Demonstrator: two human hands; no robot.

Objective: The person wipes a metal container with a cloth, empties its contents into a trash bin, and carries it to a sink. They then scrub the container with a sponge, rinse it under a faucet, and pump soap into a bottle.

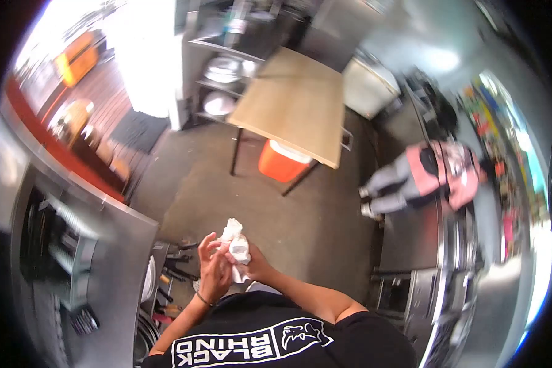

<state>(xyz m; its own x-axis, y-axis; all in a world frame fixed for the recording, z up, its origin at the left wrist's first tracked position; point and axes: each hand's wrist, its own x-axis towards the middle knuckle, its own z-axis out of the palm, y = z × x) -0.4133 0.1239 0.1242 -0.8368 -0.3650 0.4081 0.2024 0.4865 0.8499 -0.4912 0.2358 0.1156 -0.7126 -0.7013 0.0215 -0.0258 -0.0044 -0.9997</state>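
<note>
In front of my body, both hands are together around a crumpled white paper or cloth (239,250); which of the two it is, I cannot make out. My left hand (214,268) presses against its left side with fingers bent, some of them raised. From the right, my right hand (256,262) grips it, its fingers mostly hidden behind the white bundle. One loose end sticks up above the hands, and another hangs below them.
A wooden-topped table (294,101) stands ahead, an orange bucket (282,162) beneath it. Metal counters (113,245) run along my left. A co-worker in a pink top (432,168) stands at the right-hand counter. Shelves with plates (222,70) are beyond, near a bright doorway.
</note>
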